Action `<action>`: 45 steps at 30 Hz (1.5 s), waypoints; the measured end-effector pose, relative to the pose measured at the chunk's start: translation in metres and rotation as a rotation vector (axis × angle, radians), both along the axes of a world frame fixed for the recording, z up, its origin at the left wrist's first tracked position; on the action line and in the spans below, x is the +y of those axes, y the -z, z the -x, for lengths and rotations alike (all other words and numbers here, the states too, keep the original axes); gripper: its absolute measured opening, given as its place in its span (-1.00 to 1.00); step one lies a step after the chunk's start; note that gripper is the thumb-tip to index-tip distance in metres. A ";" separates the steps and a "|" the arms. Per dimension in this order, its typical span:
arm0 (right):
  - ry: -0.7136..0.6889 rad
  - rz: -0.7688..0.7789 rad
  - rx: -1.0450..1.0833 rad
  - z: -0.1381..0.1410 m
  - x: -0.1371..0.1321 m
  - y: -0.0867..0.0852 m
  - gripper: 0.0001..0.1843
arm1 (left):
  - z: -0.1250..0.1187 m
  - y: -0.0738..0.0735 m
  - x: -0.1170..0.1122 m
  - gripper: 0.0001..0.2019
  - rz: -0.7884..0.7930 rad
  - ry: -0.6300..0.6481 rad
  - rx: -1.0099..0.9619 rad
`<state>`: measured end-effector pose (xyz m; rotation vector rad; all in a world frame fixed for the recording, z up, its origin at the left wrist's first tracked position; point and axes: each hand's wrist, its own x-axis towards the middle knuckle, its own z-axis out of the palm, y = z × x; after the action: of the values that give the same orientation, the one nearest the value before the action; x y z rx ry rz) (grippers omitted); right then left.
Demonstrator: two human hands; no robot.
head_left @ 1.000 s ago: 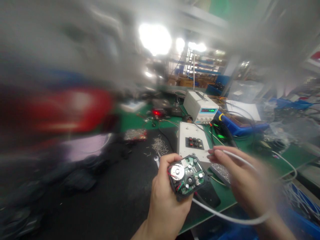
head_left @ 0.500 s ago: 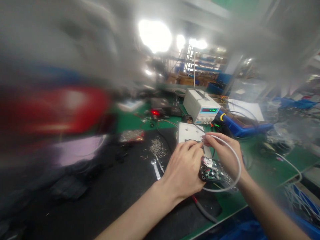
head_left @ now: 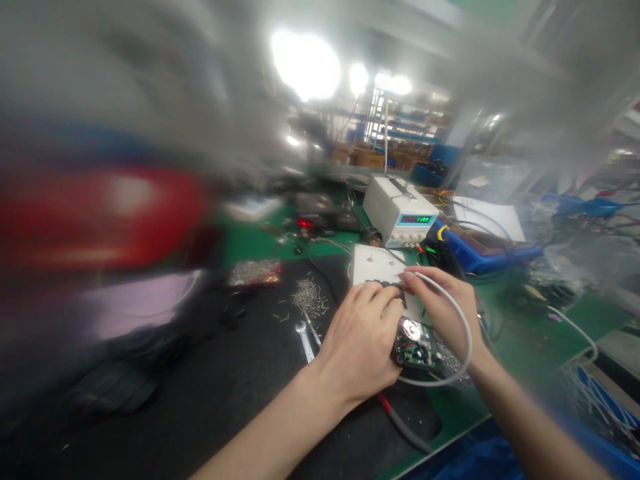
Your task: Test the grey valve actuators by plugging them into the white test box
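Note:
My left hand (head_left: 361, 340) is closed around a small black module with a green circuit board (head_left: 416, 345) and holds it low over the bench. Its fingertips reach the dark socket panel of a white test box (head_left: 374, 264). My right hand (head_left: 441, 308) pinches the end of a white cable (head_left: 463, 347) at that same panel. The cable loops round under the right wrist to the module. Both hands meet at the front edge of the test box.
A white power supply with a green display (head_left: 400, 209) stands behind the test box. Loose metal pins (head_left: 309, 295) and a wrench (head_left: 303, 332) lie on the black mat. A blue tray (head_left: 484, 248) sits at right. The left side is blurred.
Both hands moved forward and down from in front of me to the test box. The module tipped away, so its board is now mostly hidden by my left hand.

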<state>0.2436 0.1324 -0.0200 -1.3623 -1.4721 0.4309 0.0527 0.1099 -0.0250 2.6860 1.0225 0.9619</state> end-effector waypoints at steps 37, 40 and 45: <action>-0.089 0.041 0.093 0.004 0.009 0.003 -0.78 | 0.012 0.004 0.000 -0.82 0.007 -0.023 -0.032; -0.092 0.037 0.076 0.004 0.011 0.002 -0.77 | 0.012 0.005 0.000 -0.82 0.011 -0.021 -0.044; -0.123 0.002 -0.017 0.004 0.010 -0.002 -0.82 | 0.013 0.006 0.001 -0.81 0.034 -0.016 -0.064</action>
<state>0.2400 0.1420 -0.0184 -1.2840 -1.5750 0.5000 0.0398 0.1105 -0.0314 2.6063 1.0402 1.0167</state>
